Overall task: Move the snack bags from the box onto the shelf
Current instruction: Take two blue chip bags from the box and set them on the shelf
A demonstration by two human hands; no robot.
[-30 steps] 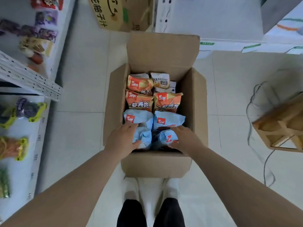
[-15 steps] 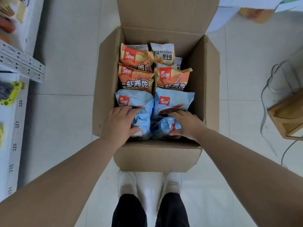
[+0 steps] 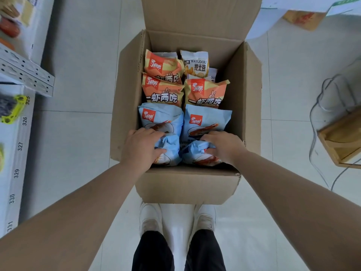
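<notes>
Two bare hands were set inside an open cardboard box (image 3: 187, 184) that stood on the tiled floor (image 3: 78, 143), just ahead of the person's white shoes (image 3: 150, 218). The left hand (image 3: 141, 147) gripped the near-left blue bag (image 3: 170, 151), with its fingers curled over the crumpled top and its thumb pressed against the front of the bag. The right hand (image 3: 222, 146) gripped the near-right blue bag (image 3: 194, 153) in like manner, fingers curled round the crumpled top edge. Both gripped bags sat within the box against its near wall, side by side and touching. Whether either had lifted clear of the box bottom could not be told. Behind them stood two more blue bags (image 3: 207, 118), upright and side by side. Behind those came the orange bags (image 3: 162, 92): two in one row and a third further back on the left. A pale bag marked WATUDOU (image 3: 195, 64) stood at the far right of the box, and another pale packet showed only in part beside it. The far flap of the box stood raised. To the left, a white shelf (image 3: 19, 159) carried packaged goods and bore printed numbers along its edge. To the right, a wooden crate (image 3: 341, 137) rested on the floor, well apart from the box.
</notes>
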